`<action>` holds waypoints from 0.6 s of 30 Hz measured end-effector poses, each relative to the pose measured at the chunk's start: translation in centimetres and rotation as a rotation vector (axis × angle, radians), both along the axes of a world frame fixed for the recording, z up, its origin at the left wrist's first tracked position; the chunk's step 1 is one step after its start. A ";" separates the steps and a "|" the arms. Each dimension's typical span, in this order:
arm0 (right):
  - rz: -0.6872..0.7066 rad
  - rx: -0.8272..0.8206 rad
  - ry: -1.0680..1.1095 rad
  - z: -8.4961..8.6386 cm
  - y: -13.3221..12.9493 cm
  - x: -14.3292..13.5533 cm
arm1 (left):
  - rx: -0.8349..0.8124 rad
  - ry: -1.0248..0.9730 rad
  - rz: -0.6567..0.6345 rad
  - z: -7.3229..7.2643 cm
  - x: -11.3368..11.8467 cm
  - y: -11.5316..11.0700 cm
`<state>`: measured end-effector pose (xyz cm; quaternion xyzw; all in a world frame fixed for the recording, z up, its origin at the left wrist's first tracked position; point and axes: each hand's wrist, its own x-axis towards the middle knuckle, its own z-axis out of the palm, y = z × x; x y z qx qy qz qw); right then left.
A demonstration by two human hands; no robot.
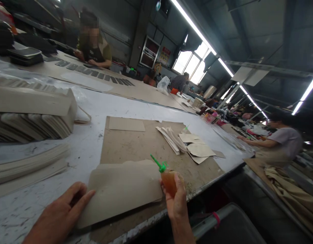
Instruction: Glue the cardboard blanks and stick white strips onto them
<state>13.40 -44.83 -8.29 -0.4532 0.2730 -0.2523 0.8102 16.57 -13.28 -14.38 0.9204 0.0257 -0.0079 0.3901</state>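
Note:
A beige flat panel [126,189] with rounded corners lies close to me on a brown board [131,145]. My left hand [63,211] grips its left edge, the thumb on top and the other fingers curled beside it. In my right hand [177,203] is a squeeze bottle [168,183] of amber liquid, fingers wrapped round it. Its long green nozzle points up and left, above the panel's right end and apart from it. Behind the bottle are loose cream pieces [201,149] and a bundle of narrow strips [171,139]. A smaller rectangular piece [127,124] lies at the board's far left.
A big stack of beige panels [32,112] stands at the left, with a pile of long strips [32,166] before it. The table's front edge [151,220] runs close to me. People [95,51] work across the table and at the right [283,142].

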 end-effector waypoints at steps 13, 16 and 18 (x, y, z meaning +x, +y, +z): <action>0.127 0.325 -0.003 -2.8 -3.2 0.5 | -0.306 -0.067 0.188 4.5 4.4 0.9; 0.070 0.331 0.000 -3.3 -3.6 0.9 | -0.444 -0.046 0.214 6.9 8.5 -0.3; 0.039 0.312 0.016 -3.6 -3.7 1.2 | -0.476 -0.036 0.210 7.0 11.9 -1.4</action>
